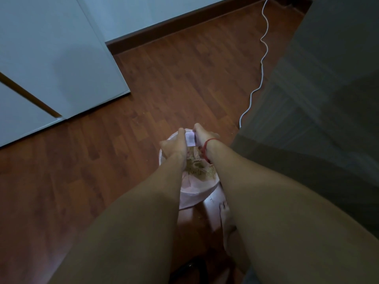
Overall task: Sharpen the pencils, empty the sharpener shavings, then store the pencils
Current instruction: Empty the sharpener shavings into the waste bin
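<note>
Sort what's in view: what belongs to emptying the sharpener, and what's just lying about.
In use: sharpener, gripped by left hand and right hand; lined bin below it; shavings in the bin.
Lying about: white cable on the floor; white cabinet; grey fabric at right.

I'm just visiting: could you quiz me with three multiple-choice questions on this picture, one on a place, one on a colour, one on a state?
1. Where is the sharpener? A. over the bin B. on the floor C. in a drawer
2. What colour is the wrist string? A. blue B. red C. green
3. What are the hands doing? A. both gripping the sharpener B. both empty C. holding a pencil
Answers: 1 A, shavings in the bin lie beneath it. 2 B, it shows red. 3 A, left hand and right hand clasp its ends.
</note>
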Demonstrator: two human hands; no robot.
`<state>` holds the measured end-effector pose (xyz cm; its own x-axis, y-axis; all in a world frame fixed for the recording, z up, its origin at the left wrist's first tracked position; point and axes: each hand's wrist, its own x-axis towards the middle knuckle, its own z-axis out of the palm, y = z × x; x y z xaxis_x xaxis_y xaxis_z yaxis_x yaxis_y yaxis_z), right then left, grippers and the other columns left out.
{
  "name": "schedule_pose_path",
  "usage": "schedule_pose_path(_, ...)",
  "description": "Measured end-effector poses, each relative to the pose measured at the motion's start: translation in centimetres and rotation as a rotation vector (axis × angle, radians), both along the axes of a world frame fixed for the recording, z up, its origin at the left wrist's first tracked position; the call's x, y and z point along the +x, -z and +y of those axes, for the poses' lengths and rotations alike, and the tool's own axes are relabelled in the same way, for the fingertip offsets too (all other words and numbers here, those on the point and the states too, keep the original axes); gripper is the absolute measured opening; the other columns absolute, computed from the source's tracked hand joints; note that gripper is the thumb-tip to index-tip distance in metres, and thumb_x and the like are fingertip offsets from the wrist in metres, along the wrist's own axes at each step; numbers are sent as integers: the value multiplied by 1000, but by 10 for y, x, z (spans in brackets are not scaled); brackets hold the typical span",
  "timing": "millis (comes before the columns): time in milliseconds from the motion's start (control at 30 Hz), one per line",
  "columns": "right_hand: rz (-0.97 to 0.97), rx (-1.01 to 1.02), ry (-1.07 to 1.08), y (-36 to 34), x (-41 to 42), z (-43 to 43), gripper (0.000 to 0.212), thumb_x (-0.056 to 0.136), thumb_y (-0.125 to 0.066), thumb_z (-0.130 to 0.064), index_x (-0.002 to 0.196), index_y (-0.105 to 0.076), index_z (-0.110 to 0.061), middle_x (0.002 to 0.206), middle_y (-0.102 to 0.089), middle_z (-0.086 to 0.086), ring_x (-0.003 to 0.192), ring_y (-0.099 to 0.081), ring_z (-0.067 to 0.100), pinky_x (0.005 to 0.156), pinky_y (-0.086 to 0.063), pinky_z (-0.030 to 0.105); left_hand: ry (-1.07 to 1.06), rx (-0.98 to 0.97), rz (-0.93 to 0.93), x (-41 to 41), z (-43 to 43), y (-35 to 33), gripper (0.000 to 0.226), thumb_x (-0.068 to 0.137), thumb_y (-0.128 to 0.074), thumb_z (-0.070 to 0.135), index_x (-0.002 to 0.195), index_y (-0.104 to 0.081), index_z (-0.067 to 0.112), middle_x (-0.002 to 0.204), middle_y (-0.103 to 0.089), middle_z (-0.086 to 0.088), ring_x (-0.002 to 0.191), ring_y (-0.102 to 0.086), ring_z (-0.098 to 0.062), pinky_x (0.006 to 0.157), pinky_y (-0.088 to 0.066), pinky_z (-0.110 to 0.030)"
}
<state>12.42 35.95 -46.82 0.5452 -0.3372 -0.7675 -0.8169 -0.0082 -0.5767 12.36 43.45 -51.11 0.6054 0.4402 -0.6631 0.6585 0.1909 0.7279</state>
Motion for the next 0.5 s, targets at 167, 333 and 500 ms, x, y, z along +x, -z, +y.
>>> schedule_pose_path(167,-4,8,-14,-5,-3,-3,66,52,-55,-51,104,-70,-13,103,-71,8,94,-68,31,91,-55,43,23,14,6,-6,1,-7,71,51,-63,56,104,-67,10,86,-73,-11,73,-71,-27,75,-60,-43)
schedule_pose_path(333,21,-6,-54,11,2,-8,66,44,-53,-57,93,-73,-18,95,-73,7,88,-70,30,90,-54,41,84,-20,10,-10,1,-14,55,54,-64,55,92,-73,16,72,-72,-13,53,-62,-22,57,-50,-27)
schedule_pose_path(500,60,-23,-176,16,6,-19,58,43,-48,-64,78,-68,-22,92,-73,7,91,-69,29,93,-53,46,192,-22,-8,-10,4,-19,37,67,-60,50,87,-74,22,74,-71,-11,59,-65,-23,61,-54,-30)
